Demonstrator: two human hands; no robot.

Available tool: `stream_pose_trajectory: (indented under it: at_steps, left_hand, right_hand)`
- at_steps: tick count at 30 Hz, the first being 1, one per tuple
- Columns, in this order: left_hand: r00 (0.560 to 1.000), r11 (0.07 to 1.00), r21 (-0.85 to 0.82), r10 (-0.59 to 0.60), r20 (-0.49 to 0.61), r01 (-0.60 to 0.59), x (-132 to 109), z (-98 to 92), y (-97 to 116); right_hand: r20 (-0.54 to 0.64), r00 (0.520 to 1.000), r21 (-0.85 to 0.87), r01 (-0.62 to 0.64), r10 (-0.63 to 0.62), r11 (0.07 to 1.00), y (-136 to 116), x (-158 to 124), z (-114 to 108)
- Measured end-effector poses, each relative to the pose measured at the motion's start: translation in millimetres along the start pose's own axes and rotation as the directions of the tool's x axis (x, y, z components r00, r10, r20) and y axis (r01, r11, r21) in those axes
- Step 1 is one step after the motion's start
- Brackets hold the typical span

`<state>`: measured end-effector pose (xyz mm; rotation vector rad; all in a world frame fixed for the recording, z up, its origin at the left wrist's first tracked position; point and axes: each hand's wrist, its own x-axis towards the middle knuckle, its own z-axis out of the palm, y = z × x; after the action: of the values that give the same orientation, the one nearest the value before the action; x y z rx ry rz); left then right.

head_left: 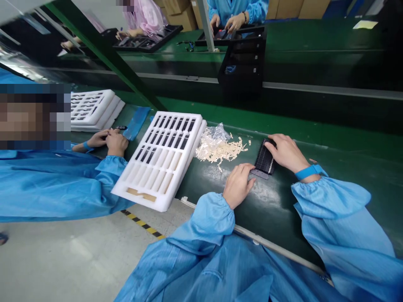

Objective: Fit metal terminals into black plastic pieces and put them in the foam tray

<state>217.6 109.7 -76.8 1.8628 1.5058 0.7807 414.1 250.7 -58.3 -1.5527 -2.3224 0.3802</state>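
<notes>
A small black ribbed block (263, 156), made up of many narrow rows, lies on the green bench. A thin dark flat strip (260, 174) shows along its near edge. My right hand (287, 152) grips the block's far right side, fingers over the far edge and thumb on top. At the near left corner rests my left hand (238, 184), its fingertips touching the edge and its thumb held apart. Left of the block, small cream-coloured pieces (225, 150) lie in a loose pile beside a crumpled clear plastic bag (217, 133).
A white foam tray (163, 184), partly filled with dark pieces, sits tilted at the bench's near edge. Left of it a co-worker's hands (116, 141) work near a blue strip (137, 122). Stacked white trays (94, 121) stand beyond. A green post (103, 54) slants across; black bins (242, 63) are opposite.
</notes>
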Motion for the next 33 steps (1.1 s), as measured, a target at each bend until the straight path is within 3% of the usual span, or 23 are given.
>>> stream_pose_trajectory:
  at_steps: [2,4,7,11,14,18,22,26,31,33]
  left_hand:
    - [0.994,0.959,0.261,0.111,0.02,-0.112,6,-1.1,-6]
    - [0.982,0.899,0.394,0.17,0.088,-0.191,12,-0.7,-13]
    - [0.941,0.802,0.493,0.282,0.187,-0.338,20,-1.7,-23]
    - [0.856,0.645,0.565,0.42,0.301,-0.514,29,-9.3,-30]
    - [0.825,0.59,0.587,0.486,0.29,-0.554,36,-11.0,-31]
    - [0.806,0.587,0.585,0.549,0.221,-0.56,43,-3.2,-33]
    - [0.83,0.654,0.545,0.535,0.157,-0.524,45,1.2,-30]
    - [0.802,0.644,0.491,0.543,0.248,-0.587,48,0.4,-15]
    - [0.882,0.715,0.516,0.383,0.276,-0.472,59,6.8,-4]
    - [0.882,0.736,0.489,0.352,0.313,-0.468,60,10.0,-7]
  right_hand:
    - [-0.045,0.999,0.021,0.003,-0.002,1.0,3,-5,0]
    - [-0.065,0.998,0.027,0.002,0.0,1.0,6,-12,0]
    - [-0.068,0.998,0.013,0.0,0.001,1.0,8,-21,-3]
    - [-0.103,0.995,0.03,-0.005,0.008,1.0,9,-34,-9]
    - [-0.12,0.993,0.066,-0.007,0.014,0.998,12,-42,-9]
    - [-0.129,0.99,0.113,-0.046,0.061,0.993,20,-49,-4]
    - [-0.149,0.978,0.162,-0.123,0.147,0.979,25,-46,4]
    - [-0.126,0.967,0.26,-0.185,0.224,0.948,26,-27,8]
    - [-0.027,0.988,0.273,-0.142,0.155,0.952,25,-8,4]
    - [-0.003,0.994,0.261,-0.105,0.109,0.96,25,-10,0]
